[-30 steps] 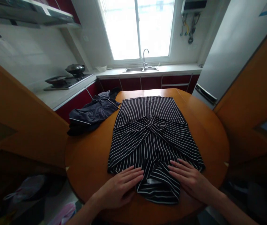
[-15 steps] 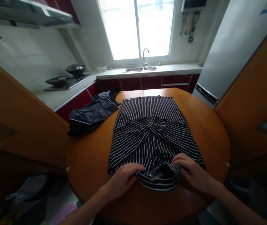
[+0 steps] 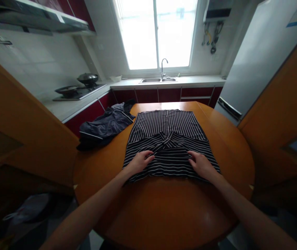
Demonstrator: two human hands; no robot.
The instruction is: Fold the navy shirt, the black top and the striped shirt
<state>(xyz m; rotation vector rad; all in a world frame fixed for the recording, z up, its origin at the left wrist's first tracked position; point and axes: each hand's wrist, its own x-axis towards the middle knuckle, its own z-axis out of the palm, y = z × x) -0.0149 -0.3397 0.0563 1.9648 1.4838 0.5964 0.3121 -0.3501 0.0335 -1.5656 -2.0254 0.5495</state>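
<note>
A black shirt with white stripes (image 3: 166, 121) lies flat on the round wooden table, its sleeves crossed over the middle. The near end is folded up over itself, making a straight lower edge. My left hand (image 3: 139, 162) rests on the left part of this fold, thumb and forefinger a little apart. On the right part lies my right hand (image 3: 203, 166), also with thumb and fingers parted. Both touch the striped cloth near the fold's upper edge, just below the crossed sleeves. The collar is hidden within the fold.
Dark satin clothes with white piping (image 3: 106, 123) lie piled at the left edge of the wooden table (image 3: 169, 208). Beyond are a counter with a sink (image 3: 151, 80), a stove with pans (image 3: 67, 91) at left, and a fridge (image 3: 260, 59) at right.
Both hands have moved away from me, turning the shirt's collar end up and over onto its middle. Their pinch on the collar has loosened. The view has tilted up slightly.
</note>
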